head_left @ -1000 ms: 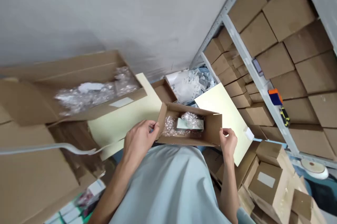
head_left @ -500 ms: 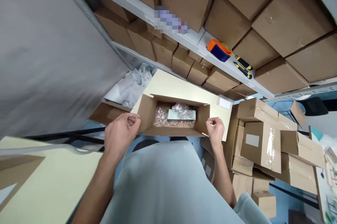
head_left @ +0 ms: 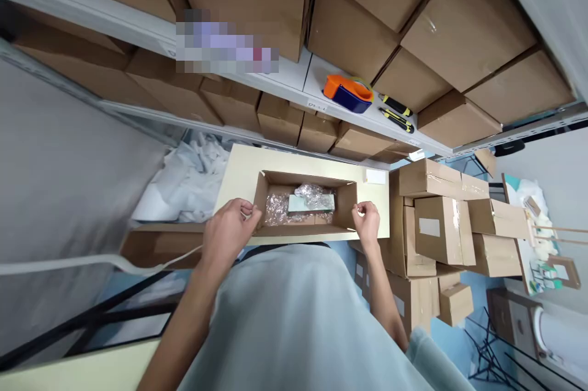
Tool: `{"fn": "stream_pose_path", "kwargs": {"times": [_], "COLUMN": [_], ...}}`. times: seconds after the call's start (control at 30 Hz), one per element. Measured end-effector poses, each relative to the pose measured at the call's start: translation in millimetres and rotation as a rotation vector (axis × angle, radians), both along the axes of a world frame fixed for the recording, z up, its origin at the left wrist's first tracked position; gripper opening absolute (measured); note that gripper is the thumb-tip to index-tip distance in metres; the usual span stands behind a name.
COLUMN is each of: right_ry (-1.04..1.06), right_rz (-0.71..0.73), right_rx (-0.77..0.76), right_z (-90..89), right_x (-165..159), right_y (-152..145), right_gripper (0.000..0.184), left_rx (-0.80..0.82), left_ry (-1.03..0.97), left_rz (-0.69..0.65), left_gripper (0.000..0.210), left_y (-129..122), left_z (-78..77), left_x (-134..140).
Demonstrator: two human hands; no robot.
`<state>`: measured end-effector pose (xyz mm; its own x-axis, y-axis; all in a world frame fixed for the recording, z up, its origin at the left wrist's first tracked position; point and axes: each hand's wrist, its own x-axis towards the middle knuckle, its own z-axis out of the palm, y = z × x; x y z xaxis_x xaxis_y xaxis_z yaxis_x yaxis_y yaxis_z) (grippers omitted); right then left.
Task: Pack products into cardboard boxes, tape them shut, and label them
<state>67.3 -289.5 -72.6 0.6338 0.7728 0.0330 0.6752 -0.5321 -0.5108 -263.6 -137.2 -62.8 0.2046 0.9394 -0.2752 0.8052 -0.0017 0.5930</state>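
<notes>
An uncovered cardboard box (head_left: 280, 230) stands on the pale yellow table (head_left: 239, 176). Inside it lie clear bubble wrap (head_left: 277, 208) and a pale green-white packet (head_left: 301, 202), partly covered by the wrap. My left hand (head_left: 232, 225) pinches the box's left end wall, fingers curled at the edge. At the opposite end, my right hand (head_left: 366, 222) grips the right wall between thumb and fingers.
A white shelf above holds large cartons (head_left: 353, 29), an orange and blue tape dispenser (head_left: 348, 94) and yellow-black cutters (head_left: 395, 120). Cardboard boxes (head_left: 443, 228) are stacked right of the table. A small white box (head_left: 375, 176) sits near its right corner; crumpled white sheeting (head_left: 184, 182) lies left.
The view has turned and shifted, so the shelf and table sit differently in it. Both hands stay at the box's ends; the box now rests squarely over the table.
</notes>
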Motion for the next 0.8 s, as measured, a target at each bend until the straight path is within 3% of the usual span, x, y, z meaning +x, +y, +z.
{"fn": "stream_pose_path", "kwargs": {"times": [0.17,0.3,0.53,0.63,0.73,0.8], "right_ry": [0.035,0.032,-0.004,0.118,0.305,0.351], "right_rz": [0.028,0.065,0.313,0.408,0.530,0.556], "right_rx": [-0.075,-0.185,-0.451,-0.530,-0.495,-0.471], "right_z": [5.9,-1.2,-13.6,-8.5,0.3,4.4], "right_x": [-20,-41,-56,-44,-21,-4], "right_y": [11,21,30,24,6,-9], "right_gripper": [0.023,0.022,0.011,0.029,0.065,0.075], "left_rx": [0.042,-0.003,-0.086,-0.206,-0.312,-0.340], "left_ry": [-0.126,-0.159,-0.050,-0.085,-0.108,-0.098], "left_rz": [-0.139,-0.304,-0.589,-0.610,-0.567,-0.496], "left_gripper": [0.029,0.031,0.034,0.053,0.086,0.097], "left_y": [5,-1,-7,-2,1,1], "left_z": [-11.2,-23.2,-38.6,-41.0,-44.2,-46.0], "left_x": [-8,3,20,9,-11,-22]}}
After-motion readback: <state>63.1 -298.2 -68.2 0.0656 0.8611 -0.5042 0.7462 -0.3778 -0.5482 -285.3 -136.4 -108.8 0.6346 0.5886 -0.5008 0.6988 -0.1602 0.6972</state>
